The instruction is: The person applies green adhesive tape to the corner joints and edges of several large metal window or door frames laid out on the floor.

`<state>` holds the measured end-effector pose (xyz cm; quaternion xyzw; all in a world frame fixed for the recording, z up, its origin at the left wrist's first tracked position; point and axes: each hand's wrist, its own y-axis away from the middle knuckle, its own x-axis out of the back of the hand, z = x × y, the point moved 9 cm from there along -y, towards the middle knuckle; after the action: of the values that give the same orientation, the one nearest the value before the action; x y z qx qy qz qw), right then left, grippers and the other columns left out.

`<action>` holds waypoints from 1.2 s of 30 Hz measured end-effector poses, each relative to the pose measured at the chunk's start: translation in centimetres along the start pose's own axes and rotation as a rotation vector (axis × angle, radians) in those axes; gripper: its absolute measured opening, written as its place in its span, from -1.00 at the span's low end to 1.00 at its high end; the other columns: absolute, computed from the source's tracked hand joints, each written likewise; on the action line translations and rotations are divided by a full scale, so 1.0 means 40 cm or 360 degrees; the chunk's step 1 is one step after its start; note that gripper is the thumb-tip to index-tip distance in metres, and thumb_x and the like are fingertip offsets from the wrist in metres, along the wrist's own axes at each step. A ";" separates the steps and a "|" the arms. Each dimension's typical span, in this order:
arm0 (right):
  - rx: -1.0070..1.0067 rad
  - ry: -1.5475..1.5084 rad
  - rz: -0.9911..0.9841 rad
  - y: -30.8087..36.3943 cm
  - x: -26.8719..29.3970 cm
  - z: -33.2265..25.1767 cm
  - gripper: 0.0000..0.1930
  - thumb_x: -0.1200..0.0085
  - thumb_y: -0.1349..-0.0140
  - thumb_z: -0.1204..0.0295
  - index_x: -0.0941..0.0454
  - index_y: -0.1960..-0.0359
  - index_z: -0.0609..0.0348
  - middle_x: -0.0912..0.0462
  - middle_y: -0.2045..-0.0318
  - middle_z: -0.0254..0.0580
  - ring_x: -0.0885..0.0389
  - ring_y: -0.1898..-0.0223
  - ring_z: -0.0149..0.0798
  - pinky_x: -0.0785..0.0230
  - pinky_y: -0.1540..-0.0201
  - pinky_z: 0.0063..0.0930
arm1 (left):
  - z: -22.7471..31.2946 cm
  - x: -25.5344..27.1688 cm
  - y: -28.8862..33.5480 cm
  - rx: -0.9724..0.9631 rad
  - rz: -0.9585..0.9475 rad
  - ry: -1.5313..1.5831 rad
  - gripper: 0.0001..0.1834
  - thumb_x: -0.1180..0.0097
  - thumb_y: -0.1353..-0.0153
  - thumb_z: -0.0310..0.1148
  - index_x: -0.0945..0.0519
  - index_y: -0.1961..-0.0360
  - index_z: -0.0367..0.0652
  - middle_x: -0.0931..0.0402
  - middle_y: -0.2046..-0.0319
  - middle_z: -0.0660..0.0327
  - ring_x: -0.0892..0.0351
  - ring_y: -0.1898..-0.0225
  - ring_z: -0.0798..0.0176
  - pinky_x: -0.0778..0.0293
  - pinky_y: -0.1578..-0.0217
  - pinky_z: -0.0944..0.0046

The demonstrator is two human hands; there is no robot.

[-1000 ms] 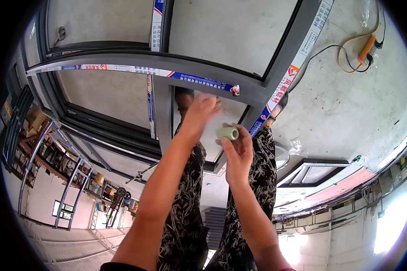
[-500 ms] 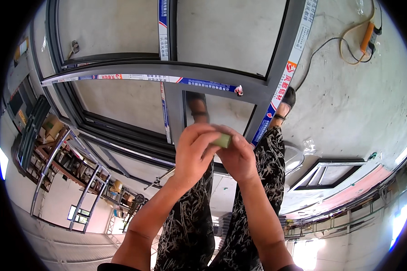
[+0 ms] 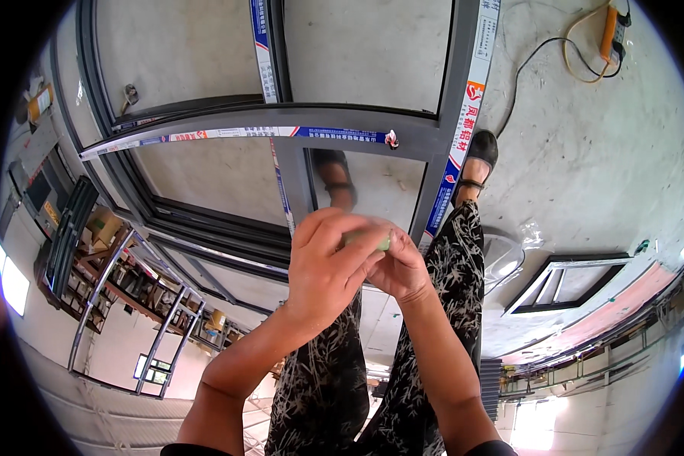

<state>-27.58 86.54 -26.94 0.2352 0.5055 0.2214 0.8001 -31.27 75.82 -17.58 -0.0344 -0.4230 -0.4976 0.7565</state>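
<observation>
My left hand [image 3: 323, 266] and my right hand [image 3: 403, 270] meet in front of me, both closed around a small green cylinder [image 3: 385, 242]. Left fingers cover most of it, so only slivers of green show. Beneath the hands lies a large dark grey metal window frame [image 3: 281, 120] with several glazed-looking openings. Printed blue, white and orange protective film strips [image 3: 342, 134] run along its bars. One strip's end [image 3: 391, 139] is crumpled and lifted beside the lower right opening.
My feet straddle the frame's right bar; one shoe [image 3: 483, 148] is on the concrete floor. An orange power strip [image 3: 609, 34] with a looping cable lies far right. A small dark frame [image 3: 566, 283] and clear plastic [image 3: 534, 232] are nearer. Metal racks [image 3: 159, 334] stand left.
The left hand's fingers have wrapped further over the green cylinder, hiding most of it. The view has shifted slightly, so the frame appears a little further left.
</observation>
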 end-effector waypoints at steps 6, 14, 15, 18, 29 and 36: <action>0.0016 0.0008 -0.0014 0.002 -0.018 0.001 -0.46 -0.13 -0.16 0.24 -0.34 -0.09 0.34 -0.51 0.06 -0.13 -0.50 0.04 -0.27 -0.32 -0.07 -0.34 | 0.035 0.001 0.017 -0.0199 0.0109 -0.0113 -0.63 -0.29 0.27 -0.55 -0.64 0.30 -0.09 -0.50 0.31 0.30 -0.44 0.21 0.17 -0.38 0.26 0.20; -0.0088 0.0002 -0.0119 0.011 -0.031 0.022 -0.48 -0.14 -0.15 0.27 -0.35 -0.08 0.34 -0.53 0.10 -0.14 -0.50 0.05 -0.30 -0.35 -0.06 -0.42 | 0.062 0.021 0.077 -0.0503 0.0315 -0.0083 -0.75 -0.20 0.26 -0.47 -0.61 0.41 -0.20 -0.53 0.27 0.29 -0.48 0.24 0.21 -0.40 0.28 0.22; -0.0088 0.0015 -0.0130 0.019 -0.034 0.013 -0.48 -0.14 -0.16 0.28 -0.35 -0.08 0.34 -0.54 0.11 -0.15 -0.50 0.05 -0.31 -0.35 -0.05 -0.43 | 0.068 0.021 0.065 -0.0410 0.0328 -0.0089 -0.73 -0.22 0.26 -0.49 -0.60 0.40 -0.19 -0.53 0.29 0.29 -0.48 0.25 0.20 -0.40 0.29 0.23; -0.0036 -0.0001 -0.0126 0.027 -0.027 -0.003 -0.51 -0.13 -0.17 0.30 -0.36 -0.07 0.32 -0.54 0.11 -0.18 -0.51 0.05 -0.34 -0.35 -0.05 -0.44 | 0.068 0.015 0.043 -0.0280 0.0257 -0.0135 -0.70 -0.24 0.27 -0.53 -0.59 0.37 -0.16 -0.52 0.31 0.28 -0.48 0.26 0.17 -0.40 0.30 0.24; 0.0031 0.0165 0.0085 0.008 0.018 0.006 -0.60 -0.06 -0.22 0.33 -0.40 -0.04 0.28 -0.55 0.13 -0.21 -0.51 0.10 -0.36 -0.36 0.00 -0.41 | 0.059 -0.023 0.006 -0.0578 -0.0203 -0.0472 -0.81 -0.13 0.19 -0.47 -0.52 0.44 -0.18 -0.44 0.33 0.23 -0.48 0.28 0.15 -0.41 0.25 0.19; 0.0125 0.0012 0.0150 0.000 0.016 -0.011 -0.57 -0.11 -0.18 0.29 -0.40 -0.02 0.27 -0.52 0.07 -0.12 -0.48 0.03 -0.28 -0.33 -0.04 -0.37 | 0.043 -0.018 0.025 -0.0683 -0.0117 -0.0330 -0.80 -0.11 0.17 -0.49 -0.47 0.41 -0.20 -0.42 0.33 0.22 -0.48 0.29 0.14 -0.43 0.28 0.18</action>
<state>-27.73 86.99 -27.58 0.2892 0.5052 0.2396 0.7770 -31.64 77.66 -16.59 -0.2297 -0.3838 -0.5971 0.6658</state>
